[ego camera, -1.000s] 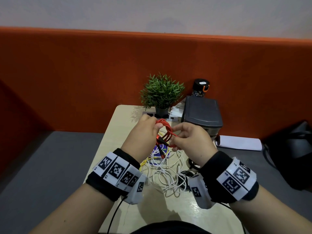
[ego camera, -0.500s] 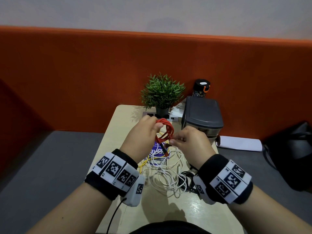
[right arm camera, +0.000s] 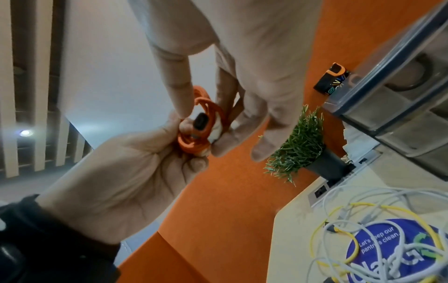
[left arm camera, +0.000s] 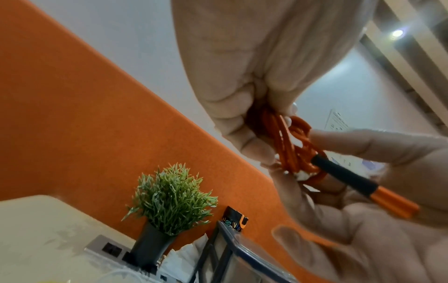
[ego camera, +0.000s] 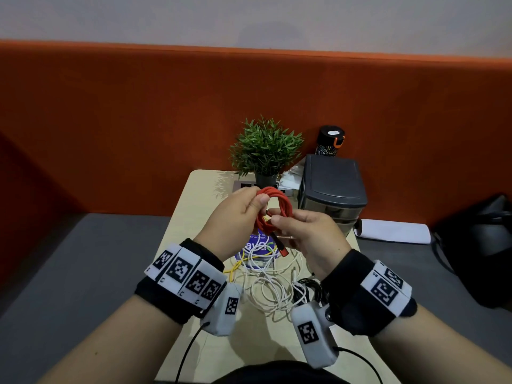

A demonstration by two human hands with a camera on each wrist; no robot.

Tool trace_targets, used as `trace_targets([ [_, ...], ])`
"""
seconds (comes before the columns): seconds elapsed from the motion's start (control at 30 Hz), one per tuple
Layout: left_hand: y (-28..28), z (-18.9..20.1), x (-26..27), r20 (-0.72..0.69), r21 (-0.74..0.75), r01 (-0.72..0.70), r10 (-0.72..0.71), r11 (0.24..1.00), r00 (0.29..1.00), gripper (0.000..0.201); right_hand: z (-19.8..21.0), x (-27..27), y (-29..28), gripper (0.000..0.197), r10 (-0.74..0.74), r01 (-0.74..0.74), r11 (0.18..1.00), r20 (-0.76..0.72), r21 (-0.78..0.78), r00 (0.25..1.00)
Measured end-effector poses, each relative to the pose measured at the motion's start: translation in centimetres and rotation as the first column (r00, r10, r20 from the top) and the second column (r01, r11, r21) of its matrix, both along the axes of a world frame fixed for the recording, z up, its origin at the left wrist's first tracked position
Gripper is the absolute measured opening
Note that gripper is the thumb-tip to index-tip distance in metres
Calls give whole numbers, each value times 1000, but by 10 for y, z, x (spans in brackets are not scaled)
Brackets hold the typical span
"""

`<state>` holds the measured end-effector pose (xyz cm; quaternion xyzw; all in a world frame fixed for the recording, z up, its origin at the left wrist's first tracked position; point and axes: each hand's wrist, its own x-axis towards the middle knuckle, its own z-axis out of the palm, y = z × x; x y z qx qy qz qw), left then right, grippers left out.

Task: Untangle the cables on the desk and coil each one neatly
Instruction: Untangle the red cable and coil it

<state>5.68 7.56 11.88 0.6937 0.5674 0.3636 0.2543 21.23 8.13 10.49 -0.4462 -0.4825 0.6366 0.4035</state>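
A red cable (ego camera: 281, 202) is wound into a small coil held above the desk. My left hand (ego camera: 256, 196) grips the coil's left side between thumb and fingers. My right hand (ego camera: 274, 218) pinches the strands at the coil's lower middle. The cable's black and orange plug (ego camera: 280, 248) hangs below, under my right palm. The left wrist view shows the coil (left arm camera: 286, 145) and the plug (left arm camera: 354, 184) lying across my right fingers. In the right wrist view the coil (right arm camera: 206, 118) sits between both hands. A tangle of white cables (ego camera: 273, 286), a yellow cable (ego camera: 235, 268) and a black cable (ego camera: 311, 286) lies on the desk (ego camera: 194, 206).
A potted plant (ego camera: 266, 151) stands at the desk's back edge by a socket strip (ego camera: 243, 184). A dark drawer unit (ego camera: 332, 181) and a black bottle (ego camera: 331, 139) are at the back right. A blue sticker (ego camera: 257, 246) lies under the tangle. An orange partition (ego camera: 138, 120) stands behind.
My right fingertips have moved left into the coil's middle. The plug end has swung to hang under my right hand. The left hand stays on the coil.
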Motion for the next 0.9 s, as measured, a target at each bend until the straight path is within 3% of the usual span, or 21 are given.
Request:
trace_targets([
  [0.07,-1,0,4,-107,3,35,-35,999,994,31,-3,-2,1,15,-35,35,999,26,-12,999],
  [0.13,-2,-1,8,-132,30,53,-49,998,990,29,-5,-4,2,6,-71,72,997,48,-4,996],
  [0.2,-4,-1,11,-137,112,25,-10,993,990,25,-4,-6,2,9,-87,88,996,46,-2,995],
  [0.37,-2,5,8,-210,208,-41,85,977,974,25,5,-8,1,18,-25,22,999,-74,-42,997],
  [0.7,-6,8,13,-106,300,-198,239,933,965,20,11,-9,-5,10,41,-45,999,-264,-8,964],
  [0.9,-7,12,10,-19,160,-184,190,970,982,13,13,-2,1,4,134,-115,986,-165,119,977],
])
